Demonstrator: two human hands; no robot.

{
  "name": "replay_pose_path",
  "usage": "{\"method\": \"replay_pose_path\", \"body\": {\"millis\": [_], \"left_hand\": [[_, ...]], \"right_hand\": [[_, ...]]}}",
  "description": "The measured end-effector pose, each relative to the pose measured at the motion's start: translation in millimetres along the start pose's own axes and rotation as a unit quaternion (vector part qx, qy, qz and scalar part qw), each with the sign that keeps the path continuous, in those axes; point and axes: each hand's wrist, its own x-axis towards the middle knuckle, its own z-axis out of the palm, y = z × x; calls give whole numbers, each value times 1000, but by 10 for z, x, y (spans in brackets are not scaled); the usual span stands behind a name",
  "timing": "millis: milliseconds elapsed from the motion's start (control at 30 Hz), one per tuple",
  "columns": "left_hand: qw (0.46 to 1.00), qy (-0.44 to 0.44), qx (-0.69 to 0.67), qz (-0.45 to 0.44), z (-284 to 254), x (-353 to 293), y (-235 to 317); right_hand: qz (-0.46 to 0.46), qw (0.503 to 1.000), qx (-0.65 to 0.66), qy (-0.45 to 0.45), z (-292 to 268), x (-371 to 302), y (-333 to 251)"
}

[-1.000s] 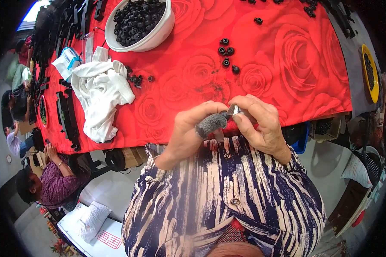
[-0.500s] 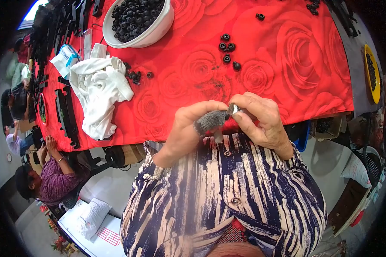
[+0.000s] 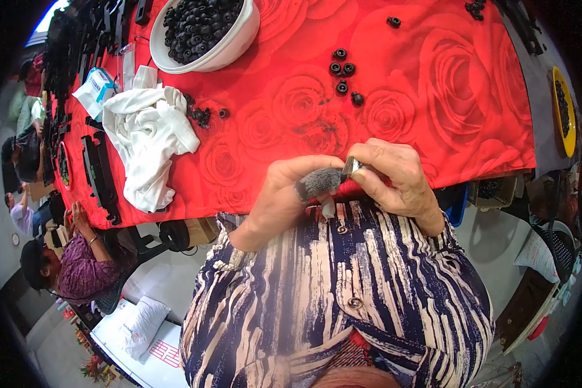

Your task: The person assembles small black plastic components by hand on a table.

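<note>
My left hand (image 3: 273, 197) is closed near the table's front edge, with a grey fabric sleeve (image 3: 318, 183) on one finger. A small black part (image 3: 344, 176) is pinched at its fingertips, mostly hidden. Against it, my right hand (image 3: 399, 178) presses a small metal blade (image 3: 352, 166), gripped between thumb and fingers. Beyond the hands, several small round black parts (image 3: 341, 69) rest on the red rose-patterned cloth (image 3: 427, 123), with dark crumbs (image 3: 323, 132) scattered nearer to me.
A white bowl (image 3: 244, 35) heaped with black parts stands at the far left. Closer lie a crumpled white cloth (image 3: 149, 139) and long black pieces (image 3: 98, 178). A yellow tray (image 3: 568, 139) is at far right. Another person (image 3: 87, 271) sits on the left.
The hands stay together over the black part; the fingers and blade shift only slightly. The person on the left has moved their hands a little.
</note>
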Motion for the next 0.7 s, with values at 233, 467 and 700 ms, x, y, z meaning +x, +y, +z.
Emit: {"method": "replay_pose_path", "body": {"millis": [233,467,700], "left_hand": [[999,39,-26,16,-50,87,-14],[997,52,-22,46,-3,101,13],[997,23,-36,58,-37,79,-31]], "right_hand": [[-45,997,-21,-56,51,-27,31],[20,997,-39,68,21,27,12],[59,997,2,50,78,71,-37]]}}
